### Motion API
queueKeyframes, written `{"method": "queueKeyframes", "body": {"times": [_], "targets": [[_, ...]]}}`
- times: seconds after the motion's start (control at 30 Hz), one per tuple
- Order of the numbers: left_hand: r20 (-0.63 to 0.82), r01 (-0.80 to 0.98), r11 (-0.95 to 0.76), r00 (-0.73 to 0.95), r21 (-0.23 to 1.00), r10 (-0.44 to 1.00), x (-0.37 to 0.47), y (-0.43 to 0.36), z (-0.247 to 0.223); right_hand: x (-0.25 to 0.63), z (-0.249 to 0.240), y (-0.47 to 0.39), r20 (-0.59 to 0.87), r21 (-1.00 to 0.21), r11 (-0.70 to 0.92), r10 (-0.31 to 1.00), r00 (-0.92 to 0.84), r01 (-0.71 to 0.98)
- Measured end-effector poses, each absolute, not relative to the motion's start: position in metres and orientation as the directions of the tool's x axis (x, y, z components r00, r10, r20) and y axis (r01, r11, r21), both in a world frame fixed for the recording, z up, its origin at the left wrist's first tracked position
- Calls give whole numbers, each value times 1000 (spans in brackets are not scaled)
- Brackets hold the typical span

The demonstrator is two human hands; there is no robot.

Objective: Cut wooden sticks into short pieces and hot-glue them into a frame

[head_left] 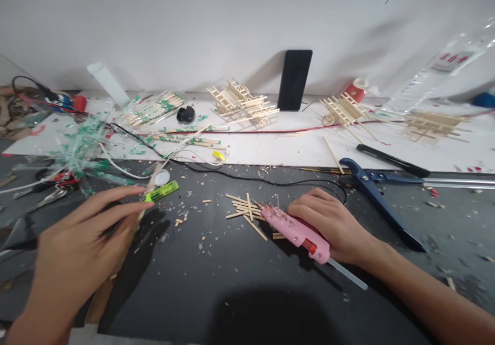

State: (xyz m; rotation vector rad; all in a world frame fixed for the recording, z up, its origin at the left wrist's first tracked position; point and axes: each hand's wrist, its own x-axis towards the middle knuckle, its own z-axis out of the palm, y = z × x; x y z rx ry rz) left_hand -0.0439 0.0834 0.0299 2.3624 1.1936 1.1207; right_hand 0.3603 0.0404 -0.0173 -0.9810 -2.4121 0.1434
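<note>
My left hand is at the left with its fingers stretched out and apart. Its fingertips are right beside a small lime-green, see-through piece, perhaps touching its near end. My right hand is closed around a pink hot glue gun; the hand covers part of the gun. A clear glue stick sticks out of the gun's back. The nozzle points left over a loose pile of short wooden sticks. Some cut stick ends lie between my hands.
Small wooden carts stand on the white board behind, near a black phone leaning on the wall. A blue-handled cutter lies right. Plastic wrappers and scissors are left. A black cable crosses the table.
</note>
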Motion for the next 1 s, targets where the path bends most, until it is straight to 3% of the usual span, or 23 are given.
{"method": "queueKeyframes", "body": {"times": [0.1, 0.37, 0.67, 0.73, 0.83, 0.93, 1.0], "targets": [[479, 803, -520, 348, 292, 806, -34, 86, 33, 358, -16, 39, 464, -276, 741, 661, -590, 613], [405, 849, -517, 437, 107, 803, -48, 119, 32, 360, -20, 38, 467, -292, 746, 658, -591, 599], [3, 862, -503, 505, -67, 863, -24, 156, 22, 360, -19, 37, 493, -317, 760, 644, -585, 568], [-31, 864, -499, 498, -75, 867, -23, 159, 28, 359, -18, 36, 511, -327, 759, 643, -570, 563], [45, 871, -489, 491, -42, 870, -23, 159, 44, 358, -15, 33, 552, -339, 770, 629, -548, 541], [161, 894, -440, 423, 86, 892, -21, 148, 65, 358, -14, 32, 591, -364, 778, 618, -519, 511], [242, 921, -340, 291, 192, 925, -16, 136, 76, 359, -14, 31, 603, -386, 770, 627, -493, 508]]}}
